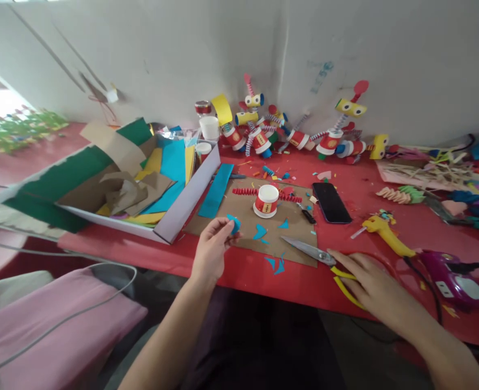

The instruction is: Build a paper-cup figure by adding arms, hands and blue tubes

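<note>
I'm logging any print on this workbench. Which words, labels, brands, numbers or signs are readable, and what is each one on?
No text here is clear enough to quote.
Blue writing on the wall: too blurred to read.
Dark marks on the label of the red and white cup on the cardboard: too small to read.
Labels on the cup figures behind: too small to read.

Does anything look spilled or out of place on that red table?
Yes: blue paper scraps lie scattered on the cardboard sheet and past its edge onto the red table. Farther back, a cup figure is tipped sideways, its yellow head down low, while its neighbour's head stands high.
</note>
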Motion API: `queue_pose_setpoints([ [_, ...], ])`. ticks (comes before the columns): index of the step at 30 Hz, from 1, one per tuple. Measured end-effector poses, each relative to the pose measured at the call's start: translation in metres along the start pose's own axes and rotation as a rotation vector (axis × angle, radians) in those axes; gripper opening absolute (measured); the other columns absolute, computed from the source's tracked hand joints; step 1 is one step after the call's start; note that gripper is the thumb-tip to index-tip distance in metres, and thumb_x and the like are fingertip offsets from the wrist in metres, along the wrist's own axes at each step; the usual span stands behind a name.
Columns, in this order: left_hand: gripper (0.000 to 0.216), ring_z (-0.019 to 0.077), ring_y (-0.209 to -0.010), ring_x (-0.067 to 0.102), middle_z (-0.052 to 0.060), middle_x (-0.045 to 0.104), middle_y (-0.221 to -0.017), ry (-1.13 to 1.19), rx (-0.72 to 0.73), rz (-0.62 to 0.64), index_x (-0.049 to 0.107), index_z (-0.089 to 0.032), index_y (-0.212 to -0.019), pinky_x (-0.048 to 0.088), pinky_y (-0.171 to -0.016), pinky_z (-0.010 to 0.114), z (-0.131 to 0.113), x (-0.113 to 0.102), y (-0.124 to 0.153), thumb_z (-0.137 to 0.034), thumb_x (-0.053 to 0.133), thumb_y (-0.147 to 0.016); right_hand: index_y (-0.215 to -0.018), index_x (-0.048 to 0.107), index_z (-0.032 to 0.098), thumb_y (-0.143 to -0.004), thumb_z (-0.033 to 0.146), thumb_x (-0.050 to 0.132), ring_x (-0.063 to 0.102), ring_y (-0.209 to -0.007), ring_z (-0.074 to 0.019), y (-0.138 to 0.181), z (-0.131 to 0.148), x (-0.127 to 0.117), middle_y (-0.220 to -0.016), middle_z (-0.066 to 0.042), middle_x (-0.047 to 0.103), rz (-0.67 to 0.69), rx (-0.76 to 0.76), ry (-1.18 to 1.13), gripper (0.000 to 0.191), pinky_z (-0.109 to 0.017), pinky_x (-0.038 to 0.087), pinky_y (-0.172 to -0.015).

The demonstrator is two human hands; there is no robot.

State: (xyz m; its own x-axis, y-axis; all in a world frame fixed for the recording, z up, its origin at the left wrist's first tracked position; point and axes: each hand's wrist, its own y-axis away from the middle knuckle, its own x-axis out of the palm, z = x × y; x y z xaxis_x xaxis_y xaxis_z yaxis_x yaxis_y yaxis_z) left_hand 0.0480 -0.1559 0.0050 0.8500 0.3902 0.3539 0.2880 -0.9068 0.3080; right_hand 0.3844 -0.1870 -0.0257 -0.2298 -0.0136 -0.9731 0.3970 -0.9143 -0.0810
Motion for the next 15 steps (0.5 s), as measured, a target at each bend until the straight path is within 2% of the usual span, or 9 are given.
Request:
queue_pose_setpoints([
  [4, 0.036, 0.0065, -0.055, 0.056, -0.004, 0.061, -0.067, -0.107, 0.054, 0.048, 0.061, -0.015, -0.076, 0.045, -0.059, 0.021, 0.0, 0.002, -0.003, -0.039, 0.083, -0.06, -0.127, 0.063, 0.024, -0.085, 0.018, 0.043, 0.064, -0.091, -0.0268, -0.01, -0.012, 0.001, -0.103, -0.013, 0.063, -0.081, -0.01, 0.076, 0.047, -0.042, 0.055, -0.078],
  [8, 0.034, 0.0082, -0.06, 0.059, -0.002, 0.065, -0.07, -0.169, 0.055, 0.121, 0.067, -0.014, -0.087, 0.046, -0.062, 0.022, 0.0, 0.014, -0.006, -0.034, 0.08, -0.063, -0.114, 0.072, 0.023, -0.082, 0.014, 0.044, 0.061, -0.094, -0.0318, -0.019, -0.002, -0.004, -0.101, -0.015, 0.064, -0.189, 0.079, 0.208, 0.043, -0.049, 0.052, -0.081],
  [12, 0.028, 0.0094, -0.063, 0.059, 0.0, 0.066, -0.072, -0.193, 0.096, 0.193, 0.069, -0.014, -0.086, 0.045, -0.064, 0.022, -0.006, 0.028, -0.012, -0.031, 0.078, -0.065, -0.107, 0.071, 0.018, -0.089, 0.022, 0.044, 0.063, -0.092, -0.0278, -0.033, 0.025, -0.011, -0.098, -0.013, 0.068, -0.317, 0.131, -0.026, 0.033, -0.044, 0.052, -0.084],
  [15, 0.025, 0.0094, -0.063, 0.057, -0.001, 0.064, -0.069, -0.221, 0.154, 0.162, 0.068, -0.015, -0.083, 0.044, -0.064, 0.021, -0.009, 0.032, -0.016, -0.033, 0.075, -0.067, -0.096, 0.071, 0.021, -0.092, 0.029, 0.045, 0.066, -0.089, -0.0247, -0.05, 0.045, -0.015, -0.094, -0.01, 0.072, -0.325, 0.141, -0.234, 0.028, -0.038, 0.053, -0.08],
])
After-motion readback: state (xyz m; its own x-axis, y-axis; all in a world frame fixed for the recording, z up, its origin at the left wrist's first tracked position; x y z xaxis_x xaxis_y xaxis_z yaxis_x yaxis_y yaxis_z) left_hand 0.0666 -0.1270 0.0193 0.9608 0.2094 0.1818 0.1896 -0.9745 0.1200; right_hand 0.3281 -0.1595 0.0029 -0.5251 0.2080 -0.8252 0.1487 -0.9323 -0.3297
